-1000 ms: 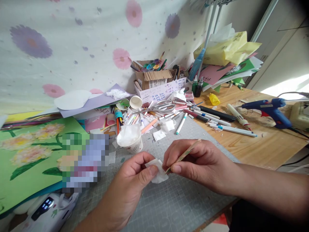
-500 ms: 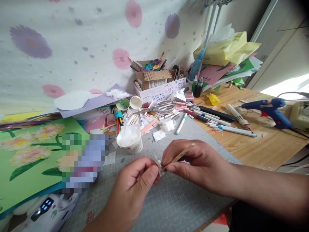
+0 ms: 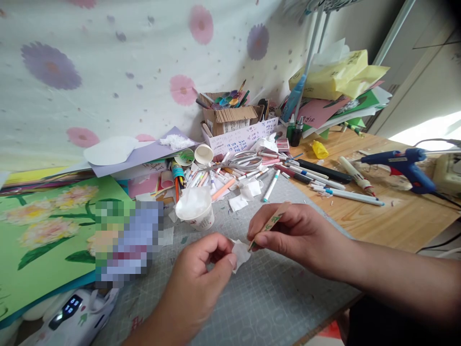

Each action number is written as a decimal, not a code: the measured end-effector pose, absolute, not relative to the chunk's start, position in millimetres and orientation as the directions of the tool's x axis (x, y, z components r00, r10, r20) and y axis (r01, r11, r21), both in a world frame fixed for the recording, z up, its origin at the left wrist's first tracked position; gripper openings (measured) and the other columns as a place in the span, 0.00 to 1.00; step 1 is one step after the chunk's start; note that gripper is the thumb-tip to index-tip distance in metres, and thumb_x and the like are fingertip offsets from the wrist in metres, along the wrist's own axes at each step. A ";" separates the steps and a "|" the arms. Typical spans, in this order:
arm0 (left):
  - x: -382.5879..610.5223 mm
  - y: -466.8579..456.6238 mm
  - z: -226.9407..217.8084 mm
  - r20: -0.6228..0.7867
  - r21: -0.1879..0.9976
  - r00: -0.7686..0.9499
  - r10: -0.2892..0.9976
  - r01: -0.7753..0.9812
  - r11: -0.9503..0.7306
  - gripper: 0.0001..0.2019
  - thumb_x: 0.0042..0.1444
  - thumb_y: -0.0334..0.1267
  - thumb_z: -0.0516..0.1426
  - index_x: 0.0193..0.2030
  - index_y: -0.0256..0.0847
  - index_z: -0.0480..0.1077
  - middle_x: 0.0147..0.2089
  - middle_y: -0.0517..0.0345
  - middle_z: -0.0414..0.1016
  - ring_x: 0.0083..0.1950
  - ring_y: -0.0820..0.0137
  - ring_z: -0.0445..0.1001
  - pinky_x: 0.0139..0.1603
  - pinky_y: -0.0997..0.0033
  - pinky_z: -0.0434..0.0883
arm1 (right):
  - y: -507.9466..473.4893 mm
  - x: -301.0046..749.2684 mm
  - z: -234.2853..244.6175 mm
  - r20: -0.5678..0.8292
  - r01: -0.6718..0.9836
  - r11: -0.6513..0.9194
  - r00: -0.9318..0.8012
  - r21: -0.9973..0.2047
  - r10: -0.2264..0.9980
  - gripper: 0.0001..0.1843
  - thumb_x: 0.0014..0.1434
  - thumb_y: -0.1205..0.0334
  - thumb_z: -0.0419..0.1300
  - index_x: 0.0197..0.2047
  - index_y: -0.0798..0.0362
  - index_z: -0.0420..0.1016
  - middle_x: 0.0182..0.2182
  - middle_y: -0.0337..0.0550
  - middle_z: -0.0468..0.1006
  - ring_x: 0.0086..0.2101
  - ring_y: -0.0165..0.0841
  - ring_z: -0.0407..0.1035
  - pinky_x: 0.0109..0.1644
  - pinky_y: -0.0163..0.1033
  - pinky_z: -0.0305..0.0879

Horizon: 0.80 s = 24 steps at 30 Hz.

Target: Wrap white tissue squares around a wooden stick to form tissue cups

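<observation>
Between thumb and forefinger, my left hand [image 3: 207, 274] pinches a small piece of white tissue paper [image 3: 241, 255]. My right hand [image 3: 288, 233] grips a flat wooden stick [image 3: 274, 219] with green marks, slanted so its lower end points down at the tissue's right edge. Whether the stick touches the paper is hard to tell. Both hands are held over a grey cutting mat [image 3: 288, 307]. Just beyond them stands a paper cup [image 3: 196, 216] with white material in it. Scraps of white tissue [image 3: 247, 193] lie on the mat past my hands.
Pens and markers [image 3: 234, 175] crowd the back with scissors [image 3: 245, 162] on top. A blue glue gun [image 3: 401, 163] rests on the wooden table at right. Green paper with painted flowers [image 3: 46, 269] lies left, near a white device [image 3: 72, 317]. A cardboard box [image 3: 230, 117] stands behind.
My right hand has drawn slightly away from my left, and the stick has turned to show its marked face. More of the tissue piece now shows, spread flatter between the hands.
</observation>
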<state>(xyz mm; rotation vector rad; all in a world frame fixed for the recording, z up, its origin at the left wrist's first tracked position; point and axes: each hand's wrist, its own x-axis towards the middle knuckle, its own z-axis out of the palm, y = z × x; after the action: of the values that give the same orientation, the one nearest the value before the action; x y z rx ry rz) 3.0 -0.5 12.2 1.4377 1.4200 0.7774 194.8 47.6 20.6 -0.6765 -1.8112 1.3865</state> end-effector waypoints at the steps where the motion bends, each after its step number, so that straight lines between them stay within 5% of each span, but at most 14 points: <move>1: 2.1 -0.1 11.6 -0.183 0.921 0.136 0.974 0.370 0.121 0.08 0.52 0.39 0.54 0.24 0.43 0.64 0.23 0.64 0.63 0.27 0.70 0.60 0.27 0.71 0.58 | 48.5 196.3 20.7 0.221 -0.050 0.237 -0.581 -0.970 0.783 0.10 0.59 0.59 0.61 0.31 0.57 0.72 0.28 0.42 0.75 0.29 0.27 0.69 0.34 0.33 0.67; 10: -1.4 3.7 15.1 -0.214 0.895 0.153 0.965 0.427 0.131 0.08 0.49 0.37 0.53 0.21 0.42 0.63 0.21 0.65 0.61 0.26 0.71 0.59 0.27 0.72 0.57 | 55.2 213.6 18.2 0.025 -0.077 -0.020 -0.537 -0.997 0.843 0.06 0.55 0.62 0.63 0.29 0.57 0.74 0.25 0.39 0.75 0.28 0.27 0.70 0.34 0.32 0.67; 19: -13.1 22.7 2.8 -0.309 0.862 -0.015 0.951 0.417 0.287 0.09 0.52 0.38 0.53 0.22 0.42 0.62 0.22 0.66 0.66 0.24 0.72 0.61 0.26 0.73 0.58 | 64.6 226.6 13.9 -0.031 -0.091 -0.075 -0.411 -0.993 0.911 0.08 0.50 0.59 0.67 0.28 0.53 0.75 0.24 0.38 0.77 0.27 0.28 0.72 0.34 0.34 0.69; 24: -15.2 22.8 5.5 -0.239 0.760 -0.081 0.968 0.604 0.238 0.07 0.53 0.41 0.54 0.27 0.43 0.68 0.18 0.67 0.64 0.21 0.71 0.60 0.22 0.73 0.53 | 64.1 222.0 14.9 -0.034 -0.046 -0.060 -0.440 -0.997 0.897 0.08 0.51 0.60 0.66 0.29 0.55 0.75 0.24 0.38 0.76 0.27 0.27 0.71 0.33 0.33 0.68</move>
<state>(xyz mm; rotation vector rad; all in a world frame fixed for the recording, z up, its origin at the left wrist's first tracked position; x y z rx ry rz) -15.2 22.8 5.5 1.4529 1.7779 0.6264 222.0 64.1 14.9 -0.9508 -1.4649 1.6012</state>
